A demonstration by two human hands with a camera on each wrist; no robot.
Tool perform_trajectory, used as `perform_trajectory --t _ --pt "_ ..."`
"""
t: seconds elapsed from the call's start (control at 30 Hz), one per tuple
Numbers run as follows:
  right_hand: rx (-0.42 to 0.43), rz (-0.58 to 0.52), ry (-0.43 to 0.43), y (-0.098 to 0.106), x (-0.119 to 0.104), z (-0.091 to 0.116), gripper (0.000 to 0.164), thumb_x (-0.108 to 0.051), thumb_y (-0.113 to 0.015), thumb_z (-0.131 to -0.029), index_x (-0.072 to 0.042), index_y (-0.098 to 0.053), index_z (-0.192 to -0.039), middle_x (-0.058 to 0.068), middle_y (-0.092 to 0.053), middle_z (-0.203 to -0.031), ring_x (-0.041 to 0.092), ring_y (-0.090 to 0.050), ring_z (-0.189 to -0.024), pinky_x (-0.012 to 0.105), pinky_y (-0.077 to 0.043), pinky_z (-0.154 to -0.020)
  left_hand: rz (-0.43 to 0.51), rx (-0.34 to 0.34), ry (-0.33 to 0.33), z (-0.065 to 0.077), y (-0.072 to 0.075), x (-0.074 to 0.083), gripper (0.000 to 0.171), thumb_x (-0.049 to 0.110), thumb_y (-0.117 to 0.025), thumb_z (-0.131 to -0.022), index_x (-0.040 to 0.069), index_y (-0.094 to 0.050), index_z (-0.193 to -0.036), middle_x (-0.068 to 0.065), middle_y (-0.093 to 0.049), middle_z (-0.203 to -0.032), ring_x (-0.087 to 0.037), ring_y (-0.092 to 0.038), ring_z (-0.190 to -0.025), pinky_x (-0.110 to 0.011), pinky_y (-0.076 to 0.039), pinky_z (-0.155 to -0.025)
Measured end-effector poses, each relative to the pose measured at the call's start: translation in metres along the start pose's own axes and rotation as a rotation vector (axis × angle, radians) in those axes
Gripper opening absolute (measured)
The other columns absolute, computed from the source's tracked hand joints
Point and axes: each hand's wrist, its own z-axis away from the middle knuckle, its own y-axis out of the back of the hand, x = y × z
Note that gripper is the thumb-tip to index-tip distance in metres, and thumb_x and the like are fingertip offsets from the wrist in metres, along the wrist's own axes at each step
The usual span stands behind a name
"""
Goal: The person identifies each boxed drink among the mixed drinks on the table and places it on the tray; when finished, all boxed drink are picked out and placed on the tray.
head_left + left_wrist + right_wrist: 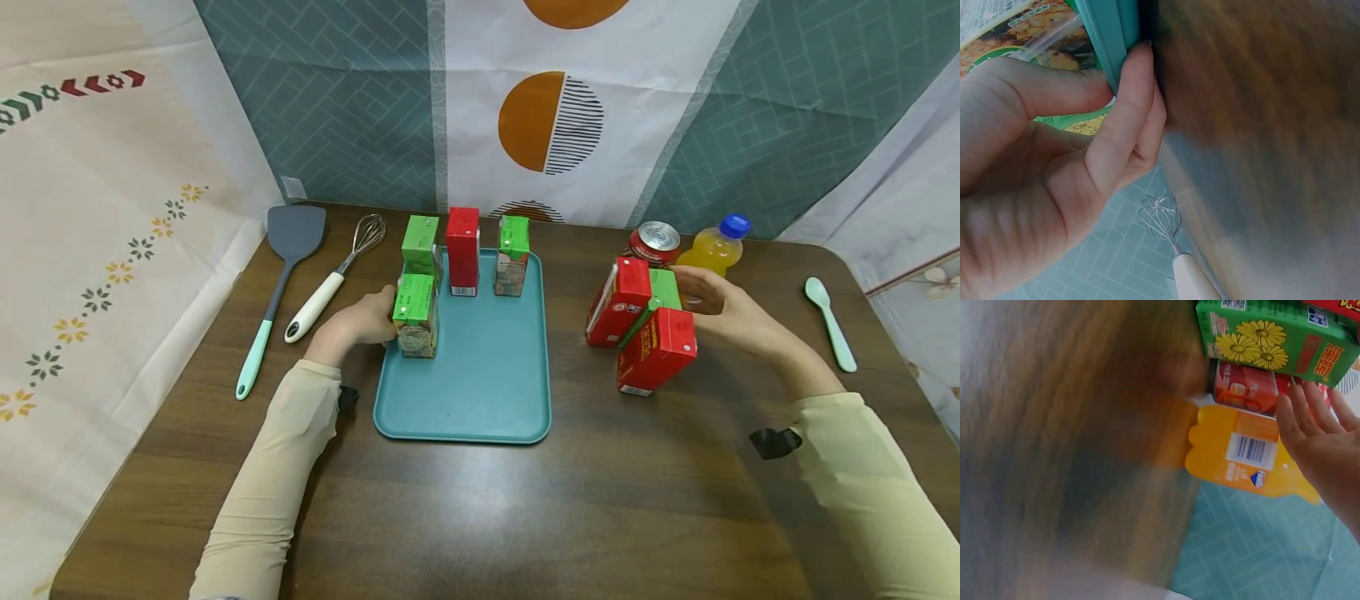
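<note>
My left hand is at the left rim of a teal tray; in the left wrist view its thumb and fingers pinch that rim. Close beside the hand, a green drink carton stands on the tray. Behind it are another green carton, a red carton and a third green carton. My right hand has its fingers extended, fingertips right by a green carton. That carton stands between two red cartons, one behind and one in front.
A red soda can and an orange drink bottle with a blue cap stand behind the right hand. A pale green spoon lies at the far right. At left lie a whisk and a grey spatula. Fabric hangs along the table's back edge.
</note>
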Motion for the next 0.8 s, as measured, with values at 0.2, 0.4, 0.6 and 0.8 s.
perform_trajectory --t 0.2,0.4,0.6,0.8 --pt "-0.012 -0.116 -0.055 -0.003 0.003 -0.003 0.072 -0.009 -0.063 -0.088 -0.015 -0.024 -0.148 0.016 -0.033 -0.146 0.013 -0.040 -0.123 0.012 -0.041 -0.085 0.006 -0.006 0.008 0.000 0.000 0.000 0.060 -0.005 -0.047 -0.083 -0.013 -0.020 -0.136 -0.030 -0.056 -0.105 -0.025 -0.060 -0.069 -0.030 -0.045 -0.058" --pt "-0.064 -0.254 -0.041 -0.008 0.013 -0.008 0.075 -0.001 -0.063 -0.086 -0.016 -0.024 -0.148 -0.001 -0.036 -0.143 0.013 -0.034 -0.130 0.013 -0.040 -0.089 -0.015 -0.027 0.011 -0.002 0.000 -0.001 0.073 -0.005 -0.045 -0.085 -0.013 -0.003 -0.143 -0.032 -0.056 -0.112 -0.023 -0.060 -0.067 -0.030 -0.042 -0.056" --pt "-0.007 -0.353 -0.015 -0.011 0.016 -0.007 0.067 0.002 -0.062 -0.086 -0.014 -0.032 -0.144 -0.009 -0.043 -0.134 0.014 -0.035 -0.128 0.015 -0.044 -0.086 -0.013 -0.025 0.012 -0.001 0.000 -0.001 0.073 -0.005 -0.046 -0.085 -0.013 -0.003 -0.143 -0.031 -0.056 -0.111 -0.024 -0.060 -0.067 -0.030 -0.042 -0.056" --pt "0.074 -0.516 -0.001 -0.012 0.011 -0.005 0.063 0.011 -0.061 -0.083 -0.011 -0.039 -0.137 -0.006 -0.045 -0.129 0.007 -0.042 -0.120 0.016 -0.047 -0.083 -0.002 -0.026 0.016 -0.002 0.001 -0.002 0.074 -0.006 -0.046 -0.084 -0.013 -0.002 -0.144 -0.033 -0.053 -0.115 -0.024 -0.058 -0.067 -0.030 -0.042 -0.055"
